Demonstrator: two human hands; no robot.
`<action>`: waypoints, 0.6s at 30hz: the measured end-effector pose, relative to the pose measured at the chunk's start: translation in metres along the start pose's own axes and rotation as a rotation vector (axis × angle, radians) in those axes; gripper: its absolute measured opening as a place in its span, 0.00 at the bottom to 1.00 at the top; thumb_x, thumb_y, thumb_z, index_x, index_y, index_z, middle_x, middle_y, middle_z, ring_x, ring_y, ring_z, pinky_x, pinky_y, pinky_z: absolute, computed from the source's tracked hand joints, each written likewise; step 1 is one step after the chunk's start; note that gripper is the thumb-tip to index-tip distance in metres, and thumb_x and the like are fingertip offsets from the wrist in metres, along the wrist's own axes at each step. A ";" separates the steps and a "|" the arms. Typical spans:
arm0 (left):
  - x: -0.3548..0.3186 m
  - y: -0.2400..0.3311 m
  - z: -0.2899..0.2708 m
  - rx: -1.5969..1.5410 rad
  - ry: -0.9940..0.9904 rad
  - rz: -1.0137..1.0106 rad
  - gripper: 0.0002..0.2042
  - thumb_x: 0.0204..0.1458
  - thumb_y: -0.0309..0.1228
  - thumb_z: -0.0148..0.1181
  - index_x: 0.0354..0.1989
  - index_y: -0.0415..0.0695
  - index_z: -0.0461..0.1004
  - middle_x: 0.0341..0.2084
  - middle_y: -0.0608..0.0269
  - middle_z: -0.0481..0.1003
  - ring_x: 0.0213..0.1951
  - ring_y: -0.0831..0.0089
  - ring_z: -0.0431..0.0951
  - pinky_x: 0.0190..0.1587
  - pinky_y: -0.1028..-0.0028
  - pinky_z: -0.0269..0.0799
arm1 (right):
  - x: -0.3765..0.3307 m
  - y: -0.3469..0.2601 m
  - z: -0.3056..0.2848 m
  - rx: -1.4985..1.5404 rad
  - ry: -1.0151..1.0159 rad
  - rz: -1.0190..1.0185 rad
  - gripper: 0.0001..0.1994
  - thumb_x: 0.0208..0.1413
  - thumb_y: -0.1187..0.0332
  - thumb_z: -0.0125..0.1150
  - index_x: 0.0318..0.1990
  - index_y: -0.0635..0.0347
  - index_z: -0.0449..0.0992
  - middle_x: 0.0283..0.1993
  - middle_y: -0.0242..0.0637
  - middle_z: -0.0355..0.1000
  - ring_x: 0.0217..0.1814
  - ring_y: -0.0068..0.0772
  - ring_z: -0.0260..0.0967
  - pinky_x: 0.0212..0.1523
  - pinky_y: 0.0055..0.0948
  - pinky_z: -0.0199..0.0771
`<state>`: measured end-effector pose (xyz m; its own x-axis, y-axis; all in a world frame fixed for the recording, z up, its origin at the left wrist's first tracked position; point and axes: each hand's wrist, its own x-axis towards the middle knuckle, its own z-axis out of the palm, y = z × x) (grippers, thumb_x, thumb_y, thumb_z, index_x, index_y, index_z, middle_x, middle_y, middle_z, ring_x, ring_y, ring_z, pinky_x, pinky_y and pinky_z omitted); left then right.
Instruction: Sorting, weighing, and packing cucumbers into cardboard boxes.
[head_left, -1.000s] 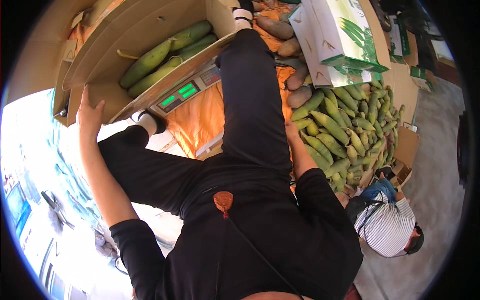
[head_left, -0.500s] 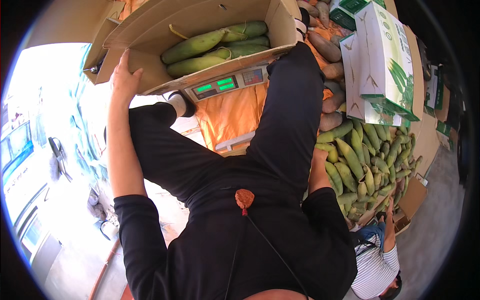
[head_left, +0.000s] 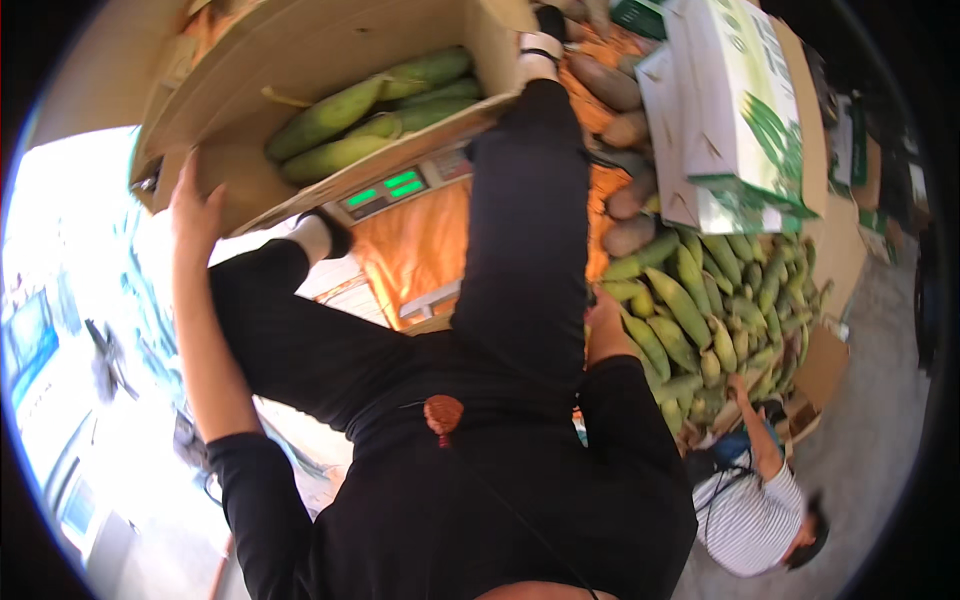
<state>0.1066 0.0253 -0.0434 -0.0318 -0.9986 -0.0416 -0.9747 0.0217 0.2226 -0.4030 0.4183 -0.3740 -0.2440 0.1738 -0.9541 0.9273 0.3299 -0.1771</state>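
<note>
The left hand (head_left: 195, 205) is raised high with the arm stretched up, its palm and fingers pressed flat against the near-left corner of a cardboard box (head_left: 250, 60); the grip is a loose hold on the box wall, fingers spread rather than clenched. The box sits tilted at the upper left, over a scale (head_left: 395, 190) whose green display shows just under its lower edge. Inside the box lie several green corn ears (head_left: 330, 115), side by side along its far wall.

The right hand (head_left: 605, 330) is low at centre right, beside the person's black trouser leg, at the edge of a corn pile (head_left: 710, 310). Its fingers are hidden behind the leg and the ears, so I cannot tell whether its grip is closed or what it holds.

An orange cloth (head_left: 420, 250) lies under the scale. Brown sweet potatoes (head_left: 625, 130) lie above the pile. A white and green carton (head_left: 740, 110) stands at the upper right, just above the pile. Another person in a striped shirt (head_left: 755, 520) crouches at the lower right, one arm reaching up toward the pile.
</note>
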 end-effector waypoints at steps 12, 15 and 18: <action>0.002 0.013 0.003 0.000 -0.035 -0.074 0.31 0.45 0.25 0.59 0.61 0.48 0.57 0.51 0.44 0.66 0.53 0.52 0.67 0.54 0.63 0.63 | -0.110 -0.003 0.045 -0.323 0.070 -0.541 0.26 0.37 0.80 0.68 0.45 0.60 0.62 0.38 0.42 0.66 0.39 0.39 0.66 0.35 0.38 0.69; 0.005 0.023 0.008 -0.023 -0.026 -0.036 0.32 0.44 0.25 0.59 0.61 0.48 0.57 0.49 0.43 0.67 0.52 0.50 0.67 0.54 0.62 0.63 | -0.103 -0.027 0.039 -0.678 -0.112 -1.128 0.28 0.36 0.79 0.69 0.46 0.63 0.60 0.38 0.41 0.67 0.41 0.37 0.66 0.42 0.35 0.68; 0.000 0.022 0.001 -0.024 -0.030 -0.068 0.31 0.44 0.25 0.59 0.60 0.47 0.58 0.51 0.44 0.67 0.54 0.51 0.66 0.55 0.63 0.62 | -0.171 -0.067 0.084 -0.606 -0.224 -1.267 0.29 0.35 0.78 0.69 0.47 0.64 0.60 0.43 0.41 0.66 0.43 0.35 0.66 0.46 0.31 0.66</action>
<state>0.0851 0.0255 -0.0393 0.0271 -0.9959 -0.0863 -0.9692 -0.0473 0.2417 -0.3997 0.2886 -0.2194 -0.7016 -0.6641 -0.2584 -0.1579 0.4985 -0.8524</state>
